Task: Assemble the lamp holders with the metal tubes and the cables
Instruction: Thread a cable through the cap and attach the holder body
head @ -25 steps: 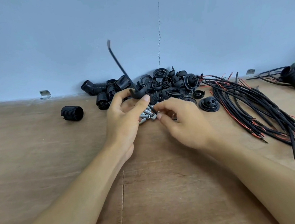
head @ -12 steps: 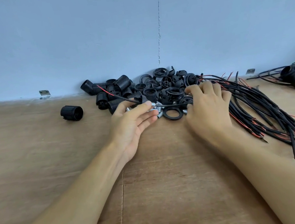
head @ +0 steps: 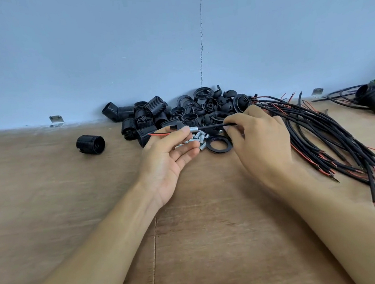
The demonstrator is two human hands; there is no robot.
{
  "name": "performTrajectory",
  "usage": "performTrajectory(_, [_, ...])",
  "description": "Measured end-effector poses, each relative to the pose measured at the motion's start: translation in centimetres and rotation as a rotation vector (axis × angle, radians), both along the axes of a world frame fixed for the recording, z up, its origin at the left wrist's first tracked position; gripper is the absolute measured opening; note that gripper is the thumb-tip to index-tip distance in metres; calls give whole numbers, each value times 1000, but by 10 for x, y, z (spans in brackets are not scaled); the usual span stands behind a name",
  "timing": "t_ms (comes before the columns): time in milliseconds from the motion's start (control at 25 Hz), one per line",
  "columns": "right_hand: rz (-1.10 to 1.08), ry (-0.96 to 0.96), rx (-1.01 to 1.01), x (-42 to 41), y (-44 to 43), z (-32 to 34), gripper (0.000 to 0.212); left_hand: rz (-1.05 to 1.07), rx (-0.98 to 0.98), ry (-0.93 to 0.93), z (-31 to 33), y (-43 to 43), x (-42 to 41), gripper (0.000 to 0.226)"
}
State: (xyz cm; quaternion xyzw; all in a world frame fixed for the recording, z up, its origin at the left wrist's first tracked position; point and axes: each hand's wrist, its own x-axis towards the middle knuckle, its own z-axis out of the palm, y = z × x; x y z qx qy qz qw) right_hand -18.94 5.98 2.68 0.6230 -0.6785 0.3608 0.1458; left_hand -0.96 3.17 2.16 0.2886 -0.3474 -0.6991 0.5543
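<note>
On the pale wooden tabletop we see both hands raised just in front of the heap of black threaded plastic lamp holders and left of the loose bundle of black cables with red cores. Half a second earlier the right hand lay flat at the bundle's edge. It now pinches a single thin black cable between thumb and fingertips, with the back of the hand upward. The left hand, palm up with its lower fingers relaxed, now grips a short silver metal tube between thumb and forefinger. The tube is threaded on that cable, whose red wire end projects leftward. Beneath lie a flat black plastic ring and spare silver tubes.
</note>
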Motion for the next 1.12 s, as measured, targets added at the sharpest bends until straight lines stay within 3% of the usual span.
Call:
performTrajectory(160, [-13, -118, 23, 3, 2, 0, 14, -19, -50, -10, -1, 2, -3, 39])
performTrajectory(320, [-70, -371, 42, 3, 1, 2, 9, -19, -85, -46, -5, 4, -7, 29])
performTrajectory(520, [21, -657, -37, 6, 4, 3, 27, -70, -87, -32, -4, 7, -9, 25])
performTrajectory(600, [123, -886, -88, 10, 4, 2, 27, -68, -72, -22, -4, 6, -9, 24])
performTrajectory(760, [304, -1526, -58, 25, 3, 4, 16, -73, -66, -20, -5, 5, -9, 27])
performTrajectory(840, [248, -1430, -35, 28, 4, 3, 11, -78, -73, -43, -7, 4, -9, 27])
performTrajectory(1000, [217, -696, -204, 31, 14, 4, 13, -203, -85, -64, -7, 8, -14, 27])
performTrajectory(1120, [238, -260, -294, 32, 16, 2, 9, -290, -67, 14, -4, 12, -16, 29])
